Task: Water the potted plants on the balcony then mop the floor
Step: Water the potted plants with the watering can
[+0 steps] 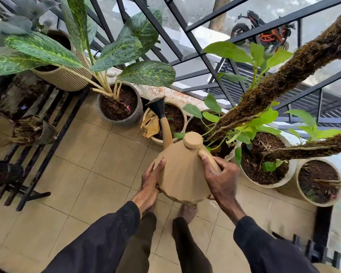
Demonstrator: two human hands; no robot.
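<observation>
Left hand [151, 182], right hand [221, 179] hold watering can [182, 174], spout [161, 114] pointing away.

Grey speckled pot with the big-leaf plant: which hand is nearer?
Left. The left hand rests on the side of the watering can facing the grey pot; the right hand grips the can's handle on the far side.

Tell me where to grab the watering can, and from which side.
Take the handle of the watering can from the right rear, opposite the spout: a slim bar the right hand wraps. The wide faceted body only suits flat support, as the left hand gives.
</observation>
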